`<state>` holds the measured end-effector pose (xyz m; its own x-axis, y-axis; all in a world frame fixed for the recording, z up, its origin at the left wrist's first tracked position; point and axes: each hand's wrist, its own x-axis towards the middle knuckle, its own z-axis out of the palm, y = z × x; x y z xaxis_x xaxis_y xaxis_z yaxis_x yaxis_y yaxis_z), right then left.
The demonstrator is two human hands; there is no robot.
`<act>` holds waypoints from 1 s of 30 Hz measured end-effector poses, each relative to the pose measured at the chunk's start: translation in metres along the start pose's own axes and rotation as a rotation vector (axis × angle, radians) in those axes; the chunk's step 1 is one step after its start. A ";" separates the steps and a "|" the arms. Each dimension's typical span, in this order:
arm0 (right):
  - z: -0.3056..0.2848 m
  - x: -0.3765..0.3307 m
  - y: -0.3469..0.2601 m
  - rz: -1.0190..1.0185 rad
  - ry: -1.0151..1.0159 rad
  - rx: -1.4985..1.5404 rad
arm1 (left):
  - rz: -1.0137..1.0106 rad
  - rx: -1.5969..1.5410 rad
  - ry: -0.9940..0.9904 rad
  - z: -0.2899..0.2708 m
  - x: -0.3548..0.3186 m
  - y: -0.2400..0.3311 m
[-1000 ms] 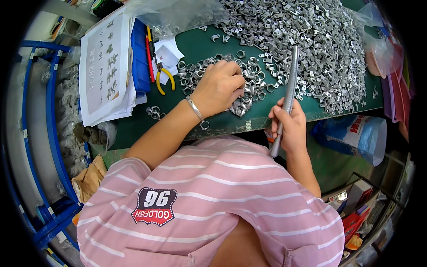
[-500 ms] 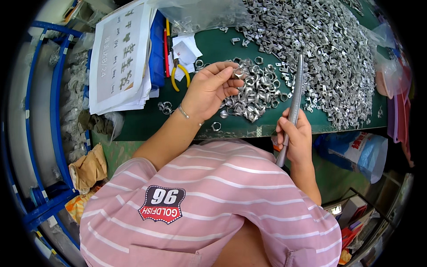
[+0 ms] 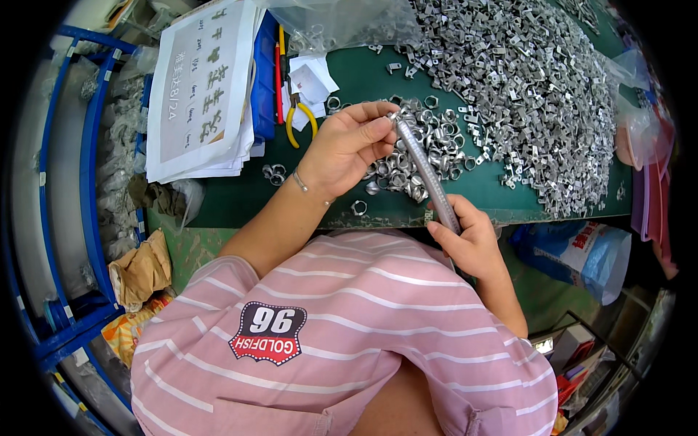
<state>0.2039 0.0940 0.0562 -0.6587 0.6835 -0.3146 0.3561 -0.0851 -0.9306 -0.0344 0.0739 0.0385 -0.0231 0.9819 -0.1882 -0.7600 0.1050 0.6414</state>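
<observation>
On the left of the green worktop point(image 3: 240, 200) lies a stack of printed sheets point(image 3: 203, 87), with yellow-handled pliers point(image 3: 299, 120) beside it. The left hand point(image 3: 349, 145) pinches a small metal ring point(image 3: 393, 115) at the tip of a slim rod point(image 3: 429, 178), its grip closed on the ring. The right hand point(image 3: 472, 243), grip closed on the rod's lower end, should probably hold it steady and tilted. Loose rings point(image 3: 436, 142) and a big pile of metal parts point(image 3: 531, 80) lie to the right.

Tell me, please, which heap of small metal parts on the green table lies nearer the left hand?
The smaller heap of ring-shaped parts, just beside the left hand; the big heap spreads farther back and right.
</observation>
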 end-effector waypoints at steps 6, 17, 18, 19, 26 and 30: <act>0.000 0.002 -0.009 -0.096 0.009 -0.131 | -0.021 0.156 -0.031 -0.003 -0.006 0.002; -0.006 0.003 -0.019 -0.045 -0.099 -0.138 | -0.115 0.324 -0.122 0.002 -0.013 0.007; -0.006 0.003 -0.021 -0.051 -0.103 -0.148 | -0.132 0.347 -0.125 0.003 -0.013 0.008; -0.006 0.004 -0.022 -0.070 -0.100 -0.157 | -0.150 0.368 -0.115 0.004 -0.014 0.008; -0.005 0.007 -0.025 -0.142 -0.106 -0.164 | -0.108 0.458 -0.068 0.007 -0.017 0.001; -0.001 0.006 -0.023 -0.147 -0.090 -0.152 | -0.061 0.496 -0.074 0.013 -0.021 0.003</act>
<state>0.1930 0.1007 0.0759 -0.7648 0.6127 -0.1991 0.3428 0.1253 -0.9310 -0.0278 0.0558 0.0544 0.0717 0.9782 -0.1948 -0.3583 0.2075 0.9102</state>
